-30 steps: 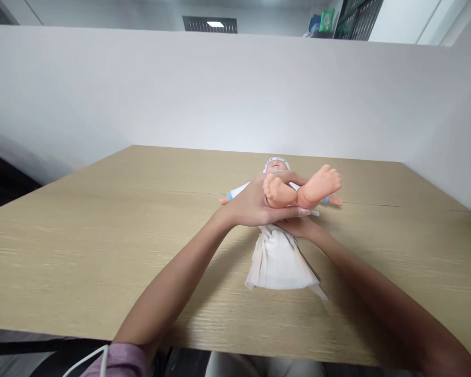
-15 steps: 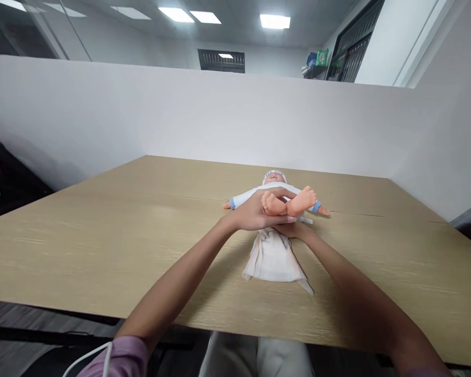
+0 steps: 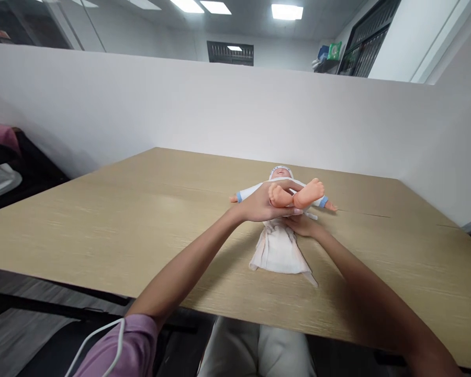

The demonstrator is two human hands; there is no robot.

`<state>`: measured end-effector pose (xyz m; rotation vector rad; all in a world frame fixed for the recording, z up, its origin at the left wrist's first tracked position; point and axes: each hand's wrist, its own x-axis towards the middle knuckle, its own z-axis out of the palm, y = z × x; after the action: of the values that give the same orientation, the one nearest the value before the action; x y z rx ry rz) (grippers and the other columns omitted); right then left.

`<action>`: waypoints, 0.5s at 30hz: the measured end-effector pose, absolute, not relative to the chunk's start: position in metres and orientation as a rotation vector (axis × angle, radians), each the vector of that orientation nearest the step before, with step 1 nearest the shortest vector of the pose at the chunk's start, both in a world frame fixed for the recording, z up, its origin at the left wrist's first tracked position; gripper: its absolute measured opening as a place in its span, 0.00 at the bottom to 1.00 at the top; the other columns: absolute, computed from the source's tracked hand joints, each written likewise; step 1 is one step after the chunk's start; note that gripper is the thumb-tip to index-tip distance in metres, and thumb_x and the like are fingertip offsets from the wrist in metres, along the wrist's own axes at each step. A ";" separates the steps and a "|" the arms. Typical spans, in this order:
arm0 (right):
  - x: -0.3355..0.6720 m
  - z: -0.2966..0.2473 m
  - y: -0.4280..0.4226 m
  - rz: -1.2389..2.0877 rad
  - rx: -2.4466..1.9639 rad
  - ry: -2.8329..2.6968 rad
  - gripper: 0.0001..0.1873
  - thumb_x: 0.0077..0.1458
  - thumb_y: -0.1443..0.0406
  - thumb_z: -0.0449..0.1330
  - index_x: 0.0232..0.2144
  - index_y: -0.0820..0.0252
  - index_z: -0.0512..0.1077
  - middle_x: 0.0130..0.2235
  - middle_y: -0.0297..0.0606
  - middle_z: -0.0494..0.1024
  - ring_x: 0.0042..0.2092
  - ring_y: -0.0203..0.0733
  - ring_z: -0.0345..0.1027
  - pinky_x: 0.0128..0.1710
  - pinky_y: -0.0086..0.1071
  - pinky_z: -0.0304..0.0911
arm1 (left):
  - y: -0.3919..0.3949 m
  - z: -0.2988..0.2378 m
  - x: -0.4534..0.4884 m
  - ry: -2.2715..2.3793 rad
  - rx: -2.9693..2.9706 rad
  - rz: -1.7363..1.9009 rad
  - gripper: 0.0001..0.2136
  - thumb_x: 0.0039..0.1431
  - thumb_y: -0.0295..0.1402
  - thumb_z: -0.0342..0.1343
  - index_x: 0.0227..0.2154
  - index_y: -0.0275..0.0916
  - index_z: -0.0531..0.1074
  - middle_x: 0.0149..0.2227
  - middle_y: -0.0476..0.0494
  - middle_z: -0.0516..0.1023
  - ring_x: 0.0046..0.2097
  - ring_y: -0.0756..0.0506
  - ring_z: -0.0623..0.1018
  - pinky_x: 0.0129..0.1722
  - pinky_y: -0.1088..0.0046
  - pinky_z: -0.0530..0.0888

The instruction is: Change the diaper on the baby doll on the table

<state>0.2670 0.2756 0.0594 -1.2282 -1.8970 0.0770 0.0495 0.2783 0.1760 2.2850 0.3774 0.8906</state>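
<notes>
A baby doll (image 3: 281, 174) in a white top with blue cuffs lies on its back on the wooden table (image 3: 141, 209). My left hand (image 3: 261, 205) is closed round its ankles and holds both feet (image 3: 298, 195) up off the table. Under the raised legs my right hand (image 3: 303, 225) rests on the top of a white cloth (image 3: 278, 250) that spreads toward me. The right hand's fingers are hidden beneath the doll and my left hand.
A white partition wall (image 3: 180, 110) stands along the far and right sides of the table. Dark seating with pink and white items (image 3: 0, 152) is at the far left. My light trousers (image 3: 255, 351) show below the table's near edge.
The camera has tilted up and shifted, so the doll appears smaller and farther off. My left hand still holds the feet up, and my right hand stays under them on the cloth.
</notes>
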 end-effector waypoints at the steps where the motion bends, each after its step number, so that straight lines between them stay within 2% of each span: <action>1: 0.270 0.054 0.270 0.138 -1.195 -1.991 0.24 0.74 0.52 0.54 0.42 0.64 0.82 0.46 0.40 0.86 0.50 0.42 0.82 0.48 0.34 0.75 | 0.277 0.175 0.049 0.367 2.270 0.904 0.19 0.62 0.43 0.70 0.52 0.40 0.79 0.50 0.40 0.85 0.53 0.39 0.82 0.56 0.61 0.77; 4: 0.281 0.041 0.247 0.248 -1.180 -2.089 0.17 0.73 0.55 0.56 0.45 0.59 0.81 0.49 0.43 0.86 0.53 0.49 0.81 0.54 0.45 0.75 | 0.274 0.169 0.048 0.348 2.232 0.930 0.21 0.61 0.41 0.70 0.55 0.40 0.79 0.54 0.39 0.84 0.53 0.39 0.83 0.55 0.62 0.77; 6: 0.285 0.037 0.231 0.206 -1.281 -1.921 0.14 0.69 0.55 0.61 0.47 0.57 0.78 0.48 0.46 0.85 0.50 0.53 0.81 0.53 0.51 0.76 | 0.271 0.163 0.048 0.336 2.216 0.937 0.21 0.61 0.40 0.71 0.55 0.40 0.79 0.56 0.38 0.83 0.53 0.39 0.83 0.55 0.62 0.78; 8: 0.283 0.039 0.217 0.090 -1.323 -1.696 0.20 0.63 0.53 0.67 0.52 0.57 0.73 0.49 0.48 0.83 0.49 0.55 0.79 0.51 0.52 0.76 | 0.269 0.155 0.049 0.305 2.199 0.931 0.21 0.61 0.40 0.71 0.54 0.40 0.80 0.55 0.38 0.84 0.53 0.39 0.83 0.55 0.61 0.78; 11: 0.272 0.052 0.202 -0.013 -1.191 -1.581 0.36 0.57 0.53 0.73 0.60 0.56 0.64 0.58 0.52 0.79 0.58 0.56 0.76 0.55 0.52 0.75 | 0.263 0.146 0.051 0.240 2.171 0.913 0.19 0.61 0.39 0.71 0.53 0.41 0.80 0.55 0.39 0.84 0.55 0.38 0.82 0.57 0.59 0.77; 13: 0.268 0.062 0.195 0.019 -1.143 -1.649 0.35 0.59 0.55 0.71 0.62 0.53 0.62 0.60 0.50 0.78 0.59 0.54 0.76 0.57 0.50 0.74 | 0.259 0.142 0.048 0.214 2.181 0.899 0.18 0.62 0.36 0.69 0.54 0.41 0.79 0.56 0.39 0.83 0.57 0.38 0.82 0.59 0.59 0.76; 15: 0.271 0.069 0.189 0.048 -1.159 -1.771 0.30 0.63 0.58 0.67 0.64 0.52 0.64 0.60 0.47 0.79 0.59 0.53 0.76 0.57 0.49 0.74 | 0.255 0.140 0.042 0.214 2.226 0.857 0.19 0.63 0.35 0.68 0.56 0.42 0.78 0.58 0.38 0.82 0.59 0.38 0.80 0.62 0.58 0.74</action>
<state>0.2715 0.1890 0.0695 -1.1588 -1.7714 0.0485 0.0417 0.2549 0.1402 2.2265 0.2136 0.8569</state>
